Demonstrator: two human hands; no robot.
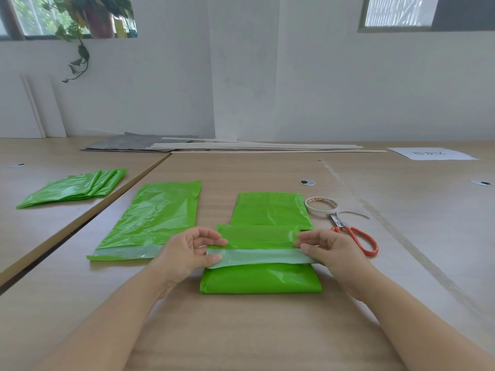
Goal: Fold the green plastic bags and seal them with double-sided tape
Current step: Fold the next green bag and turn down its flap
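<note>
While pale tape strip [262, 257] is pinched at both ends, left end by left hand [191, 250], right end by right hand [328, 250], it is held just over folded green bag [261, 281]. Long axis runs left-right, square to forearms. Bag is centred between hands, neither nearer. Straight press-down is judged next. Scissors [339, 224] and tape roll [321, 212] lie close beside right hand, flat bag [158, 215] beside left. Freest room is judged on near side of bench [241, 330].
</note>
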